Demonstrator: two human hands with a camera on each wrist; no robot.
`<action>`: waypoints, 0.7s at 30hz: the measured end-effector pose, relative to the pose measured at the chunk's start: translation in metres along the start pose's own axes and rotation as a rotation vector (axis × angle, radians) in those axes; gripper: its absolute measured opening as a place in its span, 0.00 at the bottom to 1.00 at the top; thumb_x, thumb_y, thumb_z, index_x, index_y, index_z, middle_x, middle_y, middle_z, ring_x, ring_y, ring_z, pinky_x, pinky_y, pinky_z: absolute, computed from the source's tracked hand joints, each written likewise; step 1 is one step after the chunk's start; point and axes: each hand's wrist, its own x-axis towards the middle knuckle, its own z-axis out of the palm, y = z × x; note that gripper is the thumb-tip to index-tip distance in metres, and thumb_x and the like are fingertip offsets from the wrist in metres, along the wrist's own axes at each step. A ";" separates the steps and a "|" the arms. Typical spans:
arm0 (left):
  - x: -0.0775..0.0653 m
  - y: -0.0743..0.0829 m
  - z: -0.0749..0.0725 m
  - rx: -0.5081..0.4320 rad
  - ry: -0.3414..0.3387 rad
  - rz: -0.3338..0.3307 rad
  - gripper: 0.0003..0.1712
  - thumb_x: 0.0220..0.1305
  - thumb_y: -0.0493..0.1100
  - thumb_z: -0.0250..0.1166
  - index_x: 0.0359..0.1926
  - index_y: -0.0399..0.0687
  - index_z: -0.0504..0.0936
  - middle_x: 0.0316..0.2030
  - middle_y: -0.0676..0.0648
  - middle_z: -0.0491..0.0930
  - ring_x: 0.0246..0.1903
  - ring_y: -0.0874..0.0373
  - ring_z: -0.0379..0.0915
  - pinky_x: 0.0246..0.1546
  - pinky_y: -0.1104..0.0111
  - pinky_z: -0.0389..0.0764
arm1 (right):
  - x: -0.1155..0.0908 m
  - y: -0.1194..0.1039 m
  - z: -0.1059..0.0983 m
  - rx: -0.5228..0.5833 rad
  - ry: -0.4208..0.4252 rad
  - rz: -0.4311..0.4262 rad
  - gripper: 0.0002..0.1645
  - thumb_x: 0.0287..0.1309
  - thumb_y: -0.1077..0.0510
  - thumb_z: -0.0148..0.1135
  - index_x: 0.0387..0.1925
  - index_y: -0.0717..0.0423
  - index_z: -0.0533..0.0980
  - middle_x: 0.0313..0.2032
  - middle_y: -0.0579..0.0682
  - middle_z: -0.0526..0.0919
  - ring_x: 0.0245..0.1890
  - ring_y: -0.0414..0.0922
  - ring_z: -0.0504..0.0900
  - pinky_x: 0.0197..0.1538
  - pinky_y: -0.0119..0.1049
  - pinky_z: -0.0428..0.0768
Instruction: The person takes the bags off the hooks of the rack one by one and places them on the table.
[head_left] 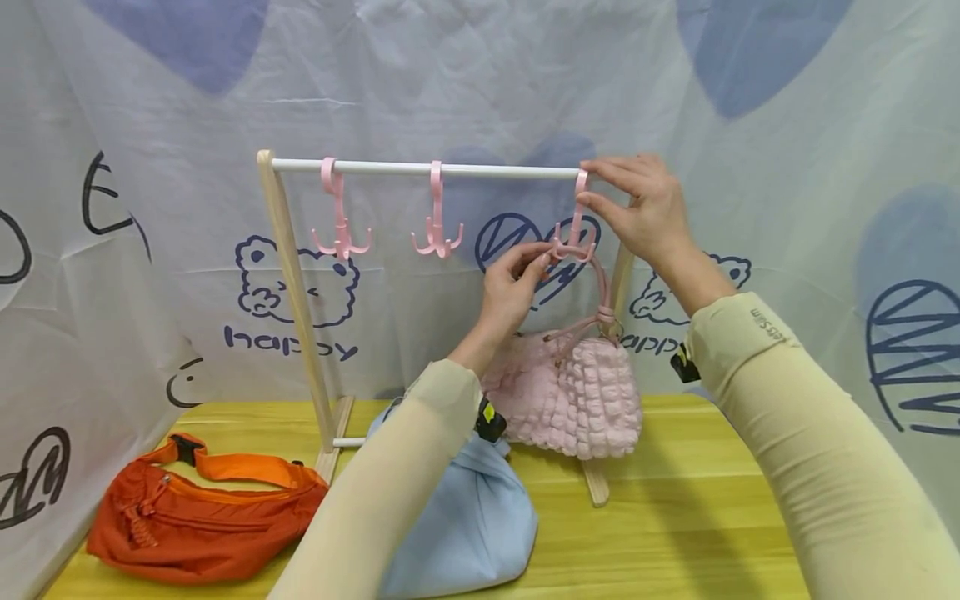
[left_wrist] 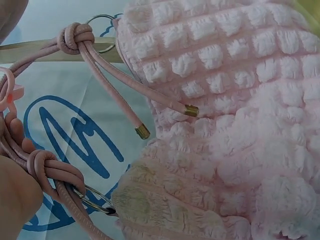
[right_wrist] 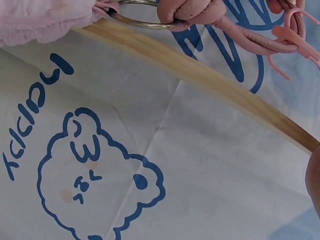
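Observation:
A puffy pink handbag (head_left: 600, 392) hangs at the right end of the rack by its knotted cord handle (head_left: 602, 287). That handle loops over the prongs of the rightmost pink hook (head_left: 576, 221). My left hand (head_left: 510, 287) pinches the handle just left of those prongs. In the left wrist view, cord ends with gold tips (left_wrist: 142, 131) dangle beside the bag's quilted side. Higher up, my right hand (head_left: 648, 204) holds the hook's upper stem between thumb and fingers, close under the white rail (head_left: 495, 171). Only a sliver of that hand shows in the right wrist view.
Two more pink hooks, one at the left (head_left: 342, 221) and one mid-rail (head_left: 437, 217), hang bare. An orange waist bag (head_left: 202, 529) lies at the table's left. A light blue bag (head_left: 480, 517) sits in front, partly behind my left sleeve. A printed cloth hangs behind.

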 end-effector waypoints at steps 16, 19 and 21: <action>0.001 0.007 0.006 -0.058 0.082 -0.007 0.11 0.75 0.36 0.63 0.52 0.36 0.87 0.41 0.38 0.87 0.33 0.60 0.77 0.51 0.42 0.81 | -0.002 -0.004 -0.003 0.010 -0.014 0.068 0.26 0.61 0.57 0.75 0.61 0.58 0.83 0.56 0.59 0.86 0.56 0.59 0.83 0.73 0.53 0.67; 0.001 0.008 0.005 -0.059 0.079 0.003 0.12 0.75 0.36 0.63 0.53 0.35 0.86 0.41 0.37 0.86 0.37 0.45 0.80 0.50 0.45 0.82 | 0.000 -0.005 -0.003 0.012 -0.019 0.071 0.26 0.62 0.57 0.75 0.61 0.58 0.83 0.56 0.58 0.86 0.56 0.59 0.83 0.74 0.54 0.66; 0.001 0.009 0.005 -0.064 0.073 0.004 0.12 0.75 0.35 0.62 0.53 0.34 0.86 0.42 0.36 0.86 0.41 0.36 0.79 0.49 0.48 0.83 | 0.000 -0.006 -0.002 0.014 -0.016 0.068 0.26 0.61 0.56 0.75 0.60 0.58 0.83 0.56 0.58 0.87 0.56 0.59 0.84 0.73 0.55 0.67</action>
